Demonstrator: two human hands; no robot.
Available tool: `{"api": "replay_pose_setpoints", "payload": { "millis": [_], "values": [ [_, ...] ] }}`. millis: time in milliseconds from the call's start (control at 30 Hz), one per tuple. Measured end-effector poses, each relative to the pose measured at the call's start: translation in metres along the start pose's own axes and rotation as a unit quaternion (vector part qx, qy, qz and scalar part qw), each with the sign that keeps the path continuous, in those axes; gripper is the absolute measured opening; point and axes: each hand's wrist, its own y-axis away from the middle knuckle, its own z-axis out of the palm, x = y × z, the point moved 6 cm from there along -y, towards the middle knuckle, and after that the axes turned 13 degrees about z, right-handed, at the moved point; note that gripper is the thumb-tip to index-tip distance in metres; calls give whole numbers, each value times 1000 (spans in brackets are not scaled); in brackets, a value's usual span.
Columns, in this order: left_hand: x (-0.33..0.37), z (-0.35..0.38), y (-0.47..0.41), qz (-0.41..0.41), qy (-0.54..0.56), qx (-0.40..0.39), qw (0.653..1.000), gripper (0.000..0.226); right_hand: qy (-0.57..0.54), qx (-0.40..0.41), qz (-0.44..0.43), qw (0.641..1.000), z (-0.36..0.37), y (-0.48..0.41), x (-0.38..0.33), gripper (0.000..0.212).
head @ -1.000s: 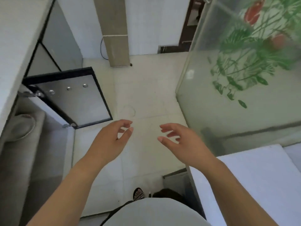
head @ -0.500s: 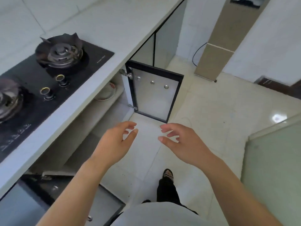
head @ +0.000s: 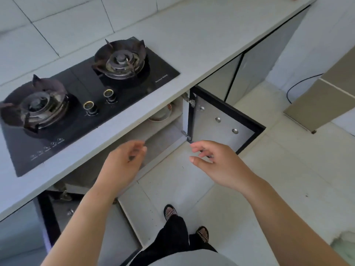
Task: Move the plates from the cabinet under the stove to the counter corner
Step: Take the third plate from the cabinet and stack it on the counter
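Observation:
White plates (head: pixel 161 114) with a patterned rim lie on the shelf of the open cabinet (head: pixel 163 134) under the black gas stove (head: pixel 80 96); the counter edge hides most of them. My left hand (head: pixel 124 160) hovers in front of the cabinet opening, fingers loosely curled, holding nothing. My right hand (head: pixel 217 164) hangs over the floor near the lower corner of the right cabinet door (head: pixel 221 121), fingers spread and empty. Both hands are well short of the plates.
The pale counter (head: pixel 192 41) runs up to the far right. Two cabinet doors stand open: one at the right, and the left door (head: pixel 57 217) near my left forearm. A beige pillar (head: pixel 326 93) rises at right. My feet stand on the tiled floor (head: pixel 269 179).
My view has swung left from the glass partition and floor to the stove and open cabinet. Both hands stay empty and have come closer to the cabinet opening.

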Motion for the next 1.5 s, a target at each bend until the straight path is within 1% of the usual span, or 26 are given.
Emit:
{"api": "replay_pose_setpoints", "payload": {
  "millis": [100, 233, 367, 467, 567, 767, 867, 933, 1100, 1200, 1333, 1400, 1500],
  "values": [
    [-11, -14, -26, -14, 3, 26, 1000, 31, 14, 19, -13, 1000, -18, -31, -20, 31],
    [-8, -19, -69, 15, -2, 27, 1000, 30, 24, 65, -12, 998, -49, -58, -39, 29],
    [-9, -24, -105, 13, 19, 61, 998, 30, 60, 55, -13, 997, -57, -88, -55, 31],
    [-13, -22, -123, 14, 16, 45, 999, 30, 59, 52, -24, 997, -55, -110, -65, 33],
    [-18, -18, -133, 6, -3, 25, 1000, 31, 53, 20, -26, 998, -48, -127, -67, 34],
    [-25, 0, -142, -37, -3, 38, 999, 33, 96, -47, -41, 993, -51, -168, -61, 37],
    [-22, 14, -141, -74, 5, 54, 996, 34, 128, -91, -66, 985, -56, -191, -63, 38],
    [-18, 24, -142, -93, -9, 64, 994, 33, 147, -118, -84, 978, -60, -206, -63, 37],
    [-14, 57, -149, -135, -7, 91, 987, 32, 195, -177, -103, 959, -57, -247, -46, 36],
    [-27, 80, -155, -159, -17, 71, 985, 33, 214, -203, -97, 951, -43, -268, -29, 37],
    [-62, 103, -164, -169, -51, 41, 983, 36, 226, -210, -94, 947, -15, -293, -6, 37],
    [-86, 115, -172, -169, -74, 31, 982, 38, 235, -197, -99, 947, 3, -311, 8, 38],
    [-131, 139, -185, -170, -125, 46, 976, 40, 250, -162, -115, 948, 33, -349, 33, 39]
  ]
}}
